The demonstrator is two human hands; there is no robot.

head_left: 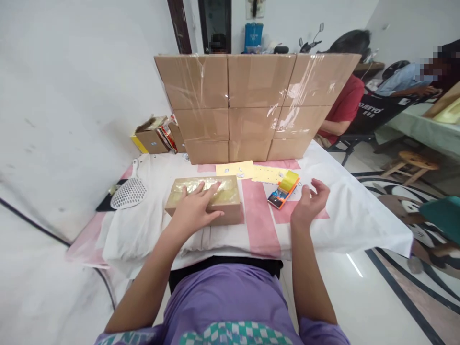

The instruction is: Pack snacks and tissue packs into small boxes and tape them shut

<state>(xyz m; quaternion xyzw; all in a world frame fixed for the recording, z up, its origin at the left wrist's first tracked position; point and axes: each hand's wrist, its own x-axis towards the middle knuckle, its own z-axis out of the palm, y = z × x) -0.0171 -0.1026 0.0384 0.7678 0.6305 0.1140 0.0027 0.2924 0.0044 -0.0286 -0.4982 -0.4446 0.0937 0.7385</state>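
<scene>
A cardboard box (230,213) lies in front of me, its top covered with shiny clear yellowish tape. My left hand (196,206) rests on this box, palm down with the fingers spread. To the right, my right hand (312,201) is raised over the cloth, its fingers loosely curled and apart from the thumb, with nothing visible in it. Between the box and that hand lies an orange tape dispenser (285,190) carrying a roll of yellow tape (289,180). Yellow paper sheets (233,169) with small stickers are behind the box.
A wall of stacked, plastic-wrapped cartons (253,110) stands at the table's back. On the left are a white perforated skimmer (130,192) and an opened carton (153,136). A person in a red shirt (347,103) sits beyond the table, near a wooden stool (411,165).
</scene>
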